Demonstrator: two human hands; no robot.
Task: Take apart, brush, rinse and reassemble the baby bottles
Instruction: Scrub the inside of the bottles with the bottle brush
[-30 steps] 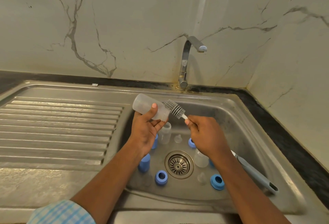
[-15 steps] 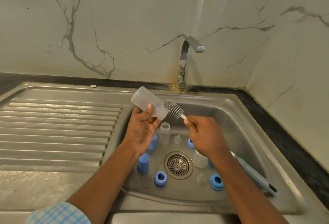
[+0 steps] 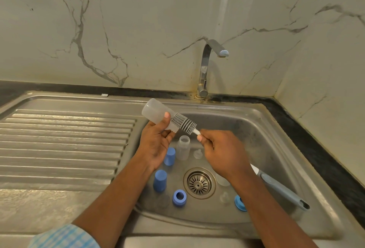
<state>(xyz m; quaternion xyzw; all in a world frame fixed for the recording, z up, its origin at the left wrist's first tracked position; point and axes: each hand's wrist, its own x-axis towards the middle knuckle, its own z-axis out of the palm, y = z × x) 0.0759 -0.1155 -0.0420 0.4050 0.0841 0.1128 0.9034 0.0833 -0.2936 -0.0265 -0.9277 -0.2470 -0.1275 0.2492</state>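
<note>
My left hand (image 3: 156,141) grips a clear baby bottle (image 3: 153,110) tilted on its side above the sink, mouth toward the right. My right hand (image 3: 221,152) holds the shaft of a bottle brush; its grey bristle head (image 3: 183,123) lies at the bottle's mouth, mostly outside, and its blue-grey handle (image 3: 284,191) trails past my wrist. In the basin stand a second clear bottle (image 3: 183,148), two blue caps (image 3: 169,156) (image 3: 160,180), blue collar rings (image 3: 179,197) (image 3: 240,202) and clear teats (image 3: 198,153) (image 3: 225,197).
The steel sink (image 3: 262,139) has a round drain strainer (image 3: 199,182) in the middle. A ridged draining board (image 3: 59,143) lies to the left. The tap (image 3: 209,66) stands behind, no water running. Marble walls close the back and right.
The bottle and brush have risen slightly, and the brush head has come closer against the bottle's mouth. The parts in the basin have not moved.
</note>
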